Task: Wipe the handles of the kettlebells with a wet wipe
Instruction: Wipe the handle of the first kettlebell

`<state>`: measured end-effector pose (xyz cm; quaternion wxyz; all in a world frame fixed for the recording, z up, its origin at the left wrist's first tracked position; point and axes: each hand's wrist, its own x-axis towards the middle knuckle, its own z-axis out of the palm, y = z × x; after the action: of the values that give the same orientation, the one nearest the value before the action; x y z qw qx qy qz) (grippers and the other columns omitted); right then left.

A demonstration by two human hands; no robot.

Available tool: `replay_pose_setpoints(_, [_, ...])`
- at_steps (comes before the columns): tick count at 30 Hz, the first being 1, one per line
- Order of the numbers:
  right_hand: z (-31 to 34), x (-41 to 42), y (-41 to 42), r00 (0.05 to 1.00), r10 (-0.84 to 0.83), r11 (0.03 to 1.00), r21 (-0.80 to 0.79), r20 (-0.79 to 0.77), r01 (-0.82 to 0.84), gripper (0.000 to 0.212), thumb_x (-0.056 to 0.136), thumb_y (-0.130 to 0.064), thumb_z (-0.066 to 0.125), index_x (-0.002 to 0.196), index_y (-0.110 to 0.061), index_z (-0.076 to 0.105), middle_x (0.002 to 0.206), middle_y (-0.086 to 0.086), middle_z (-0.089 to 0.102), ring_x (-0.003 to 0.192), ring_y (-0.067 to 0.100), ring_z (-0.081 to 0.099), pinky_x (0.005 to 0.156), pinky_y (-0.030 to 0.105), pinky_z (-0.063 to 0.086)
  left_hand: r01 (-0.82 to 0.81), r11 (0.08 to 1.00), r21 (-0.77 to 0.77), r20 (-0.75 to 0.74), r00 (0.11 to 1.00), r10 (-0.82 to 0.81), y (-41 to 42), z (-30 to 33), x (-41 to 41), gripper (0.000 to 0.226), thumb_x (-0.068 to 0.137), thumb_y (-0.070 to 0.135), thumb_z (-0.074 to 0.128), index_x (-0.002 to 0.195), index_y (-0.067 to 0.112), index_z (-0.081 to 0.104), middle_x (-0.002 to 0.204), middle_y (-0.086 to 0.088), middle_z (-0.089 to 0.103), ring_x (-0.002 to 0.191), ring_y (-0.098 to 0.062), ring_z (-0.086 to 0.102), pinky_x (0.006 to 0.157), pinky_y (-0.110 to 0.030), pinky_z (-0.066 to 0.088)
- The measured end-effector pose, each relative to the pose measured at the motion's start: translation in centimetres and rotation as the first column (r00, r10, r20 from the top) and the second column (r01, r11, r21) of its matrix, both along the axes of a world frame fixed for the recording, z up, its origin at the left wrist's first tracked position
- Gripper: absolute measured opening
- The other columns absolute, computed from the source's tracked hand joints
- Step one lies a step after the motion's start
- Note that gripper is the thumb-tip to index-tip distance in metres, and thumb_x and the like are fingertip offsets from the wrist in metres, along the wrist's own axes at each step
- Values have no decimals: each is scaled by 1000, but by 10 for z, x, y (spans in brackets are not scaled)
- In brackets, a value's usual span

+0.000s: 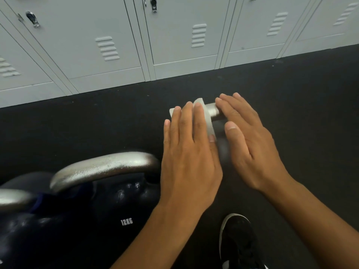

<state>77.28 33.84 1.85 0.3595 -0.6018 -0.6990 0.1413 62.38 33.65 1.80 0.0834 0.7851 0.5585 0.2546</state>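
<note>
Head view looks down at a black floor [291,94] beside a row of grey lockers [174,45]. Two bare hands reach out over the floor. The left hand [186,150] lies flat on a white wet wipe [204,113], with straight fingers pressing it down. The wipe is folded over a shiny metal bar [212,111]. The bar looks like the handle of a kettlebell, but the hands hide the rest of it, so I cannot be sure. The right hand [250,140] is just beside the wipe. Its fingers are straight too, and the tips touch the bare part of the bar. Neither hand has a closed grip on anything.

Nearer the person sits a dark kettlebell [106,210] marked 12KG, with a big silver handle [104,167]. Part of another silver handle [11,198] shows at the left edge. A black shoe [239,241] is at the bottom.

I think the wiping is under way on the far bar. Next, the left hand likely needs to curl around the wipe and rub it along the whole bar. The two near handles probably wait their turn.
</note>
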Motion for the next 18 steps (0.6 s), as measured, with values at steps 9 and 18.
replay_pose_setpoints(9, [-2, -1, 1, 1000, -11, 999, 30, -17, 12, 55, 109, -34, 22, 156, -15, 44, 162, -12, 35, 159, 8, 21, 128, 23, 17, -6, 1000, 2, -42, 999, 6, 13, 5, 4, 56, 109, 34, 26, 161, 11, 23, 164, -9, 30, 156, -27, 20, 130, -49, 10])
replay_pose_setpoints(18, [-4, -5, 0, 999, -29, 999, 22, 29, 29, 58, 109, -34, 21, 159, -13, 41, 164, -10, 31, 160, 9, 16, 125, 14, 10, 46, 999, 11, 26, 999, -46, 8, 0, 2, 58, 109, 31, 24, 161, 6, 21, 167, -13, 25, 158, -30, 13, 130, -47, 14])
